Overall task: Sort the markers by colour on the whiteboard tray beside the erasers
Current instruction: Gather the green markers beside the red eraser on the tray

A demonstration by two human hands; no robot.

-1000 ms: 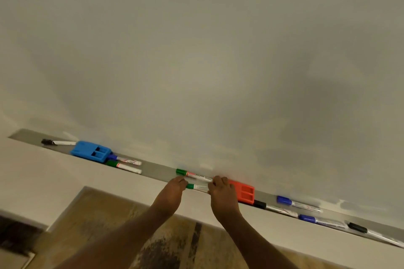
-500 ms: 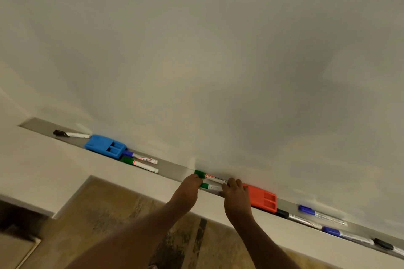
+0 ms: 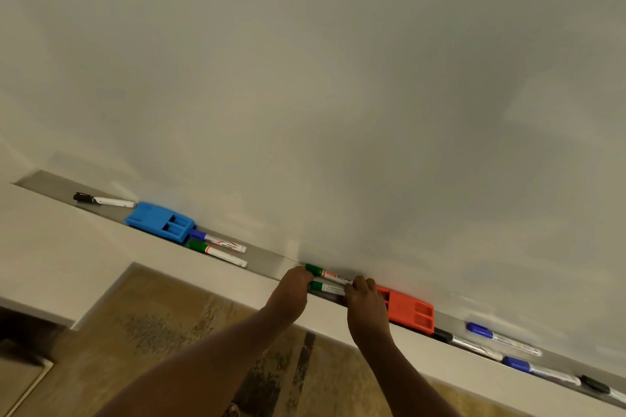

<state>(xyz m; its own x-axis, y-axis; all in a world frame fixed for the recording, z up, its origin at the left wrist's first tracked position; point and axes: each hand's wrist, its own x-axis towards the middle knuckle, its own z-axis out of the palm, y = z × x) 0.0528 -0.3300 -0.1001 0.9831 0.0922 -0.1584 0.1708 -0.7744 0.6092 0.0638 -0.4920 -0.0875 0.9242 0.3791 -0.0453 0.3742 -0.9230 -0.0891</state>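
Two green markers lie side by side on the grey tray (image 3: 267, 261), a rear one (image 3: 327, 273) and a front one (image 3: 327, 287). My left hand (image 3: 293, 284) pinches their capped ends and my right hand (image 3: 364, 298) holds their white ends, just left of the red eraser (image 3: 411, 311). Further left sit a blue eraser (image 3: 159, 222), a blue marker (image 3: 216, 240), a third green marker (image 3: 216, 252) and a black marker (image 3: 101, 200). Right of the red eraser lie a black marker (image 3: 467, 344), two blue markers (image 3: 501, 338) (image 3: 538, 371) and another black one (image 3: 599, 386).
The whiteboard (image 3: 338, 95) fills the upper view. A pale ledge (image 3: 84, 240) runs below the tray. A brown patterned floor (image 3: 152, 349) lies beneath, with a dark step at the lower left.
Both hands have stayed on the two green markers beside the red eraser. The view has shifted a little, so the tray sits differently in the frame.
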